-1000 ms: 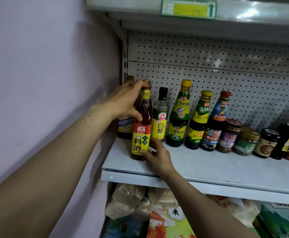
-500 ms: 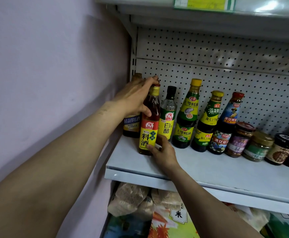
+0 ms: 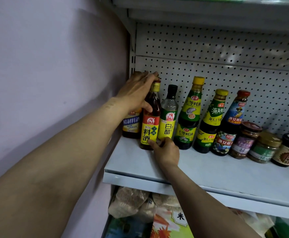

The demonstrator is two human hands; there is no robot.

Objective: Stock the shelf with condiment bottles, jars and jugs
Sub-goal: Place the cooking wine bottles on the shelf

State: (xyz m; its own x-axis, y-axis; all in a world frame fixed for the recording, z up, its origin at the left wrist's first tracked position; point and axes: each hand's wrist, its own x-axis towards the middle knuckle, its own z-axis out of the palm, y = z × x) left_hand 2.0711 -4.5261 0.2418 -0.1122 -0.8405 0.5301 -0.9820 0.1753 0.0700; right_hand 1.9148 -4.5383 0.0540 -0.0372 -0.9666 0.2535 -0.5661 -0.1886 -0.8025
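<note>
left hand is gripping the amber cooking wine bottle by its neck; right hand is pinching its base on the shelf

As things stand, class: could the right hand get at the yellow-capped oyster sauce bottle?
Probably yes. The right hand sits at the shelf front, by the oyster sauce bottle, with bare shelf between; it pinches the cooking wine bottle, so must let go first.

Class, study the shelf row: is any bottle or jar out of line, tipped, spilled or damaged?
Only one: the amber cooking-wine bottle with the yellow label stands forward of the row on the grey metal shelf and leans slightly. The left hand grips its neck; the right hand touches its base. No spills or damage show.
</note>
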